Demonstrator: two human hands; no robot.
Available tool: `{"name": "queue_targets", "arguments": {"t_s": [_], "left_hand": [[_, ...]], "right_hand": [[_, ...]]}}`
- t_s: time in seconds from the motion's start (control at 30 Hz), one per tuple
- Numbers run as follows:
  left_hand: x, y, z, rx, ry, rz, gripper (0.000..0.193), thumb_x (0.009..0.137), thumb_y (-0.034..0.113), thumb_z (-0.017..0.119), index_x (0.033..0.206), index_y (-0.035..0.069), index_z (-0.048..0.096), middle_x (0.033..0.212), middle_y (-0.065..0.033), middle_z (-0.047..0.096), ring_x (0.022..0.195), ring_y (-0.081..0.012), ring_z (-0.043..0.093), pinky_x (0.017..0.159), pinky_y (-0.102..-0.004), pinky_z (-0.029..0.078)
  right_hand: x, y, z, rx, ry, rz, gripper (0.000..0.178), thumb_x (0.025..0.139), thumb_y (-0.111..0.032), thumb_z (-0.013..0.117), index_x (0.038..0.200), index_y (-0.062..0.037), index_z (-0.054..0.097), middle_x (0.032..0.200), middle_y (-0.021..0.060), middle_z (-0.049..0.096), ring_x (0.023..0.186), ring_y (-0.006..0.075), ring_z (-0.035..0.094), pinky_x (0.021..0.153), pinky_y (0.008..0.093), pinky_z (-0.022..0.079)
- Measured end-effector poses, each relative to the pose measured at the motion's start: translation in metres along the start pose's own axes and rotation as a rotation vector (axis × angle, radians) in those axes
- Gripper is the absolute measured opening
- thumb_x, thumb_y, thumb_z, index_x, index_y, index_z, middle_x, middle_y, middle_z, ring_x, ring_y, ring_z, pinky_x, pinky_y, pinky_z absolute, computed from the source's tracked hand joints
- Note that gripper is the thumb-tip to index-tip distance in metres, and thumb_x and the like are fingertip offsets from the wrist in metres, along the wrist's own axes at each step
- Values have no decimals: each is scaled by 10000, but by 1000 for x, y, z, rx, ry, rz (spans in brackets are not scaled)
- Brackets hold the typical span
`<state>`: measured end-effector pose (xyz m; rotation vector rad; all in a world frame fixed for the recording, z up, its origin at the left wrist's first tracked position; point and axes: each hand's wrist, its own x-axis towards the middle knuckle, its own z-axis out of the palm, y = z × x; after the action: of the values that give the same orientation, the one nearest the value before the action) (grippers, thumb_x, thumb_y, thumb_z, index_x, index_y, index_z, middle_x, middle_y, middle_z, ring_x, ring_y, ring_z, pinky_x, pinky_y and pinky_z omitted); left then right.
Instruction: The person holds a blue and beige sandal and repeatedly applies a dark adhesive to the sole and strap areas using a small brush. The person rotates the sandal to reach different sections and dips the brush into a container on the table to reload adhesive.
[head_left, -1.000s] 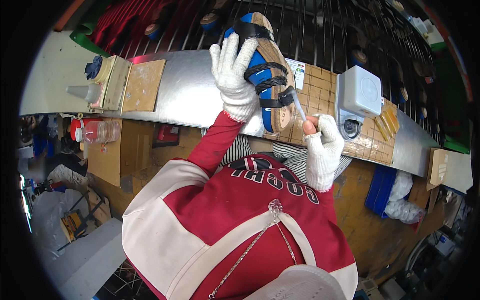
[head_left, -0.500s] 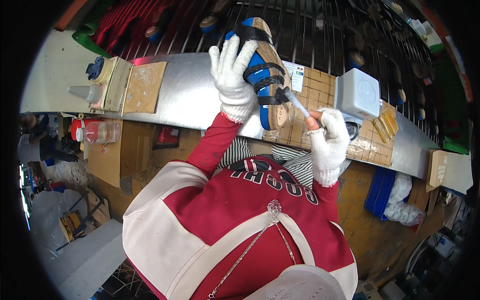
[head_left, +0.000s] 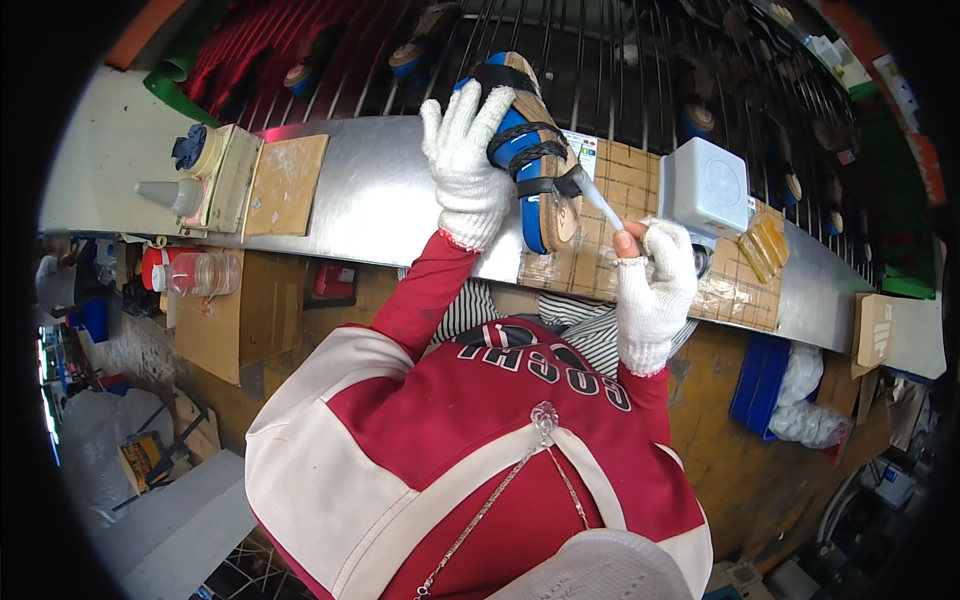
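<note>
In my gloved left hand [head_left: 465, 165] is a sandal [head_left: 550, 205] fitted on a blue form, held tilted above the bench with the fingers wrapped along its blue side. Black straps, some braided, cross the tan footbed. A small brush [head_left: 602, 205] with a pale handle is pinched in my gloved right hand [head_left: 655, 285], whose bare thumb and fingertip show at the handle. The brush's dark tip meets the edge of the lowest strap; whether it presses on the strap or the sole beside it is hard to make out.
A metal bench [head_left: 370, 190] carries a cardboard sheet [head_left: 615, 190], a white box-shaped container [head_left: 705, 187] and yellowish blocks [head_left: 763, 247]. Behind it, several more sandals rest on a rack of metal rods [head_left: 560, 75]. A brown board [head_left: 285, 185] lies at the left.
The sandal has tipped slightly, its top end coming a little lower. The brush tip has shifted slightly up and right along the strap's edge.
</note>
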<state>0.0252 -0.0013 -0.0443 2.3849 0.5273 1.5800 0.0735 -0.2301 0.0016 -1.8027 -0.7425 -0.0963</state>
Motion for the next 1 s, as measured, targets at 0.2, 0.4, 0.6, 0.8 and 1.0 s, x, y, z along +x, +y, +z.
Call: {"name": "queue_targets", "arguments": {"t_s": [0.2,0.4,0.6,0.8,1.0], "left_hand": [[4,1,-2,8,-63,-61,650,655,200,869,1278,163,686,1272,-218,659,1232,-371,610,1148,-565,297],[10,9,-7,-86,-178,-183,634,655,195,881,1259,167,689,1245,-208,677,1277,-332,585,1166,-526,291],[8,18,-11,-354,-330,-497,572,656,213,891,1200,203,714,1093,-91,737,951,-242,680,855,-329,565],[11,12,-21,-420,-686,-585,658,604,169,945,1214,169,697,1081,-66,747,975,-187,720,882,-321,579],[35,28,-58,-760,-1025,-614,730,593,-31,907,1263,45,630,1141,-111,721,1073,-237,685,937,-364,567]], "right_hand": [[3,3,-1,100,-31,-3,169,831,-69,801,975,3,749,973,79,633,872,190,602,767,292,479],[9,9,-1,145,-50,-67,169,811,-37,809,969,-5,756,991,79,641,899,191,614,773,290,485],[34,5,1,84,-65,-224,185,778,-74,824,950,-36,768,947,81,668,902,227,618,798,322,479],[74,-9,-4,-27,-149,-391,188,769,-111,823,943,-62,771,926,79,683,887,240,620,793,333,461],[100,-15,2,47,-240,-452,189,763,-117,826,931,-48,771,912,85,681,886,236,619,796,337,461]]}}
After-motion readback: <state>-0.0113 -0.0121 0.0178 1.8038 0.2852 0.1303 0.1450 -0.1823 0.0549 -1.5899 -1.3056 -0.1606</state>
